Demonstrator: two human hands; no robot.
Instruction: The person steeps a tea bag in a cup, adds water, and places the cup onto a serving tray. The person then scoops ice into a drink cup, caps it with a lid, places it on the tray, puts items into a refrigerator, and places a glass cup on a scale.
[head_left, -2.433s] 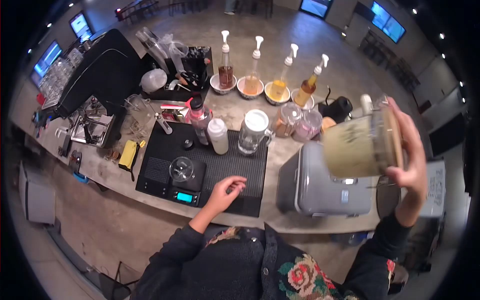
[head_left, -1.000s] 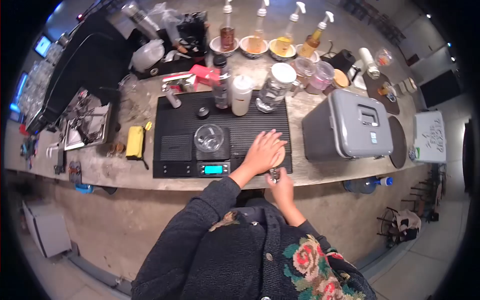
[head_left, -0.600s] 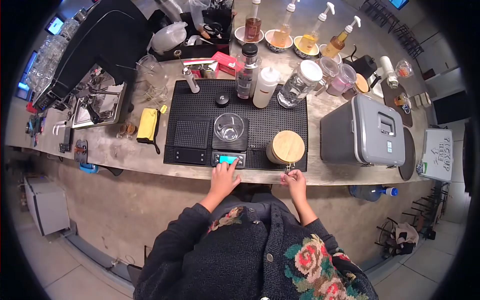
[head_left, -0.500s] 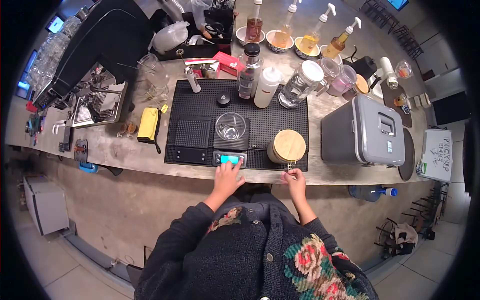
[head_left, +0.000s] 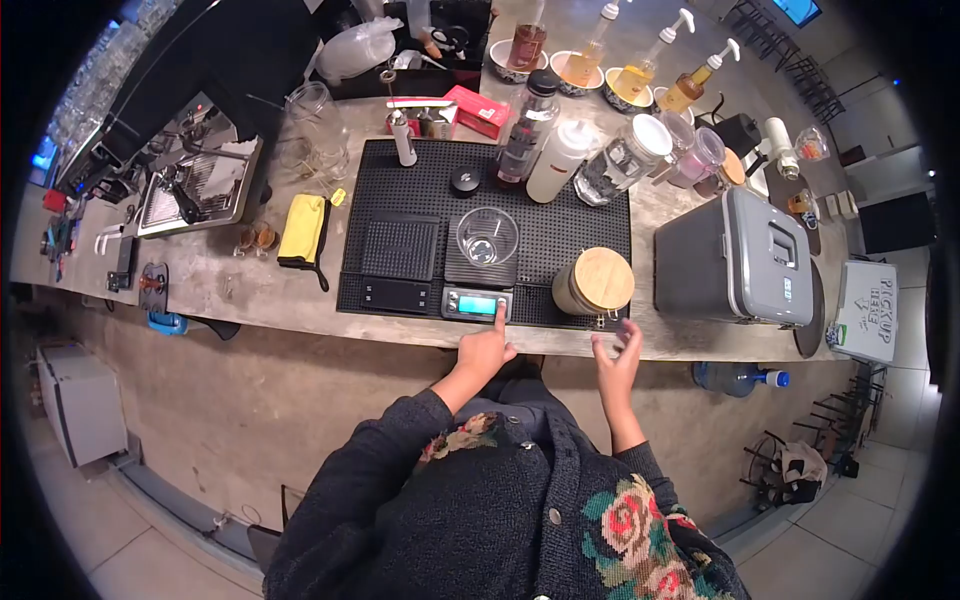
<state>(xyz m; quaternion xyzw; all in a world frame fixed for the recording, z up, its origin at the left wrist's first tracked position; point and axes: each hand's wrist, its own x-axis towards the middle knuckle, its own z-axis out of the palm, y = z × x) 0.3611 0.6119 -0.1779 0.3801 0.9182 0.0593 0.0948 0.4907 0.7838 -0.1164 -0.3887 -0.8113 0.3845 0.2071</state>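
Note:
My left hand [head_left: 482, 352] reaches to the table's front edge, index finger stretched onto the right-hand button of a digital kitchen scale [head_left: 479, 304] with a lit blue-green display. The other fingers are curled, and it holds nothing. On the scale's platform stands a clear glass cup [head_left: 487, 238], with nothing visible inside. My right hand [head_left: 618, 362] is open, fingers apart, just in front of a jar with a wooden lid [head_left: 603, 280] and a metal clasp. Whether a fingertip touches the clasp I cannot tell. A second, dark scale [head_left: 398, 262] lies left of the lit one.
Behind on the black mat [head_left: 350, 290] stand a white squeeze bottle [head_left: 560, 165], a dark-capped bottle [head_left: 527, 130] and a white-lidded jar [head_left: 622, 160]. A grey cooler box [head_left: 735, 260] is on the right. A yellow cloth [head_left: 304, 232] and an espresso machine [head_left: 200, 190] are left.
My left index finger has shifted onto the scale's right-hand button. My right hand has come away from the jar's clasp and its fingers have spread. The view has tilted slightly.

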